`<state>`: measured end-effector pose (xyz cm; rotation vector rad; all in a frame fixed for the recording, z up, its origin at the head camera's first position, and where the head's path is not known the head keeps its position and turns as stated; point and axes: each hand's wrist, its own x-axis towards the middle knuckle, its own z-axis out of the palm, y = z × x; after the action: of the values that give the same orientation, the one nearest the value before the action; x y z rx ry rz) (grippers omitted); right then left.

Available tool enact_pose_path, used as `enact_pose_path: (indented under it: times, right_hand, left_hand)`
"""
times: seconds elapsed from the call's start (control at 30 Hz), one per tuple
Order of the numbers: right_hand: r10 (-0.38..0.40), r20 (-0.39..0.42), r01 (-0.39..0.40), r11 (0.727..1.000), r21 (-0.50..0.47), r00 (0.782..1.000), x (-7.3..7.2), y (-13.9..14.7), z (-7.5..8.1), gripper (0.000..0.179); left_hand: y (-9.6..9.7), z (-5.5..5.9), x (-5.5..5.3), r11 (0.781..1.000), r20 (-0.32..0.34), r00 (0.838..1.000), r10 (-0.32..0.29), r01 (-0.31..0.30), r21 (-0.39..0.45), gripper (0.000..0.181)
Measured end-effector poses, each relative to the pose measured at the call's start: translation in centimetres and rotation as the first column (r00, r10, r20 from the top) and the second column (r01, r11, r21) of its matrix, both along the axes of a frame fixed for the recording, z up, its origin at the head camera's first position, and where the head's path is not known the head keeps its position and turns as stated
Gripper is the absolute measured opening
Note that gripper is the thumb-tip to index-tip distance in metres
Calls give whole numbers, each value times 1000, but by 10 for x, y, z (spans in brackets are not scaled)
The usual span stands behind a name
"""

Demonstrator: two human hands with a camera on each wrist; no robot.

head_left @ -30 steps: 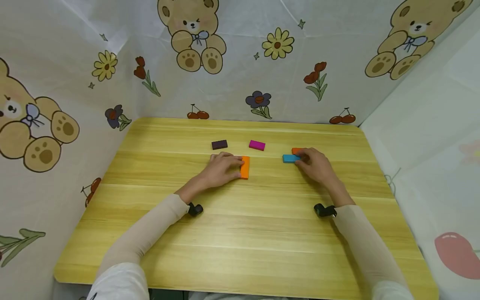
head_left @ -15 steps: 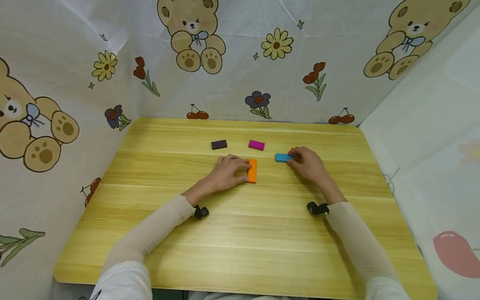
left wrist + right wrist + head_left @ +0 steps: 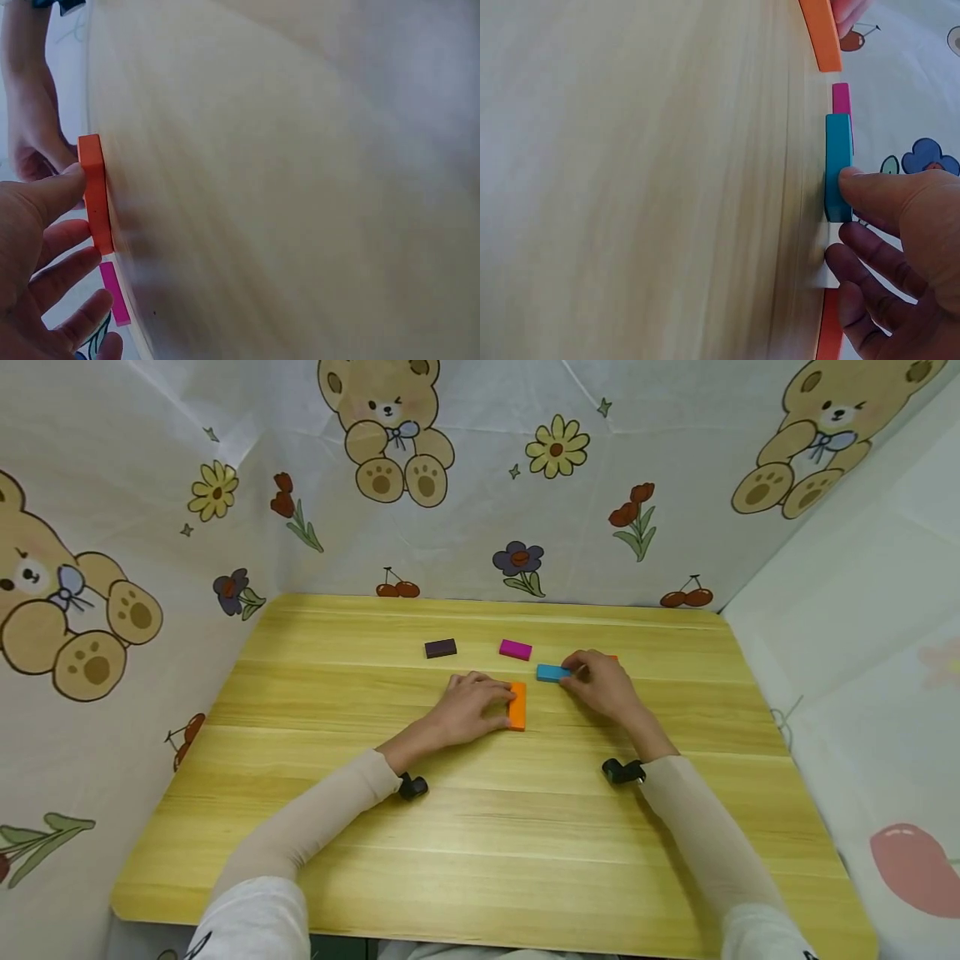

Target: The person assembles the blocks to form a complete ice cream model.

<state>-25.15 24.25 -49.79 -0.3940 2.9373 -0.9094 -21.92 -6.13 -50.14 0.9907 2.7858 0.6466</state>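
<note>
In the head view my left hand (image 3: 471, 710) pinches an orange block (image 3: 518, 707) that stands lengthwise on the table, thumb at its near end and fingers towards its far end. The left wrist view shows the thumb against the face of that orange block (image 3: 94, 195). To the right, my right hand (image 3: 606, 687) grips the right end of a blue block (image 3: 551, 673), which points left. Its thumb presses the face of the blue block (image 3: 838, 161) in the right wrist view. A short gap separates the two held blocks.
Behind the held blocks lie a magenta block (image 3: 516, 650) and, further left, a dark block (image 3: 440, 648). A second orange block (image 3: 614, 658) is mostly hidden behind my right hand. The wooden table (image 3: 480, 852) meets a bear-patterned cloth (image 3: 465, 543) at its back edge.
My left hand has slid the orange block right and slightly nearer. My right hand has moved left with the blue block, so the other orange block now peeks out on that hand's right side.
</note>
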Motion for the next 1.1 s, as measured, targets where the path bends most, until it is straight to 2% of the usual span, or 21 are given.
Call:
enact_pose_path:
  times: [0.3,0.53,0.67,0.9,1.1]
  right_hand:
    - [10,9,-10,1000,3,1000,-4,-14,0,31]
    - [25,-11,-25,1000,-3,1000,-9,-23,-3,31]
    - [28,-9,-28,1000,-13,1000,-10,-30,-1,31]
    - [45,26,-44,999,-24,999,-13,-40,0,30]
    - [51,25,-50,998,-30,998,-13,-44,-2,29]
  left_hand:
    - [8,0,5,1000,-9,1000,17,-17,-11,51]
    - [12,0,7,1000,0,1000,6,-6,-12,52]
    - [13,1,8,1000,-15,1000,-2,2,-14,52]
    - [16,1,8,1000,-6,1000,-6,6,-13,51]
    - [16,2,2,1000,4,1000,-4,4,-5,46]
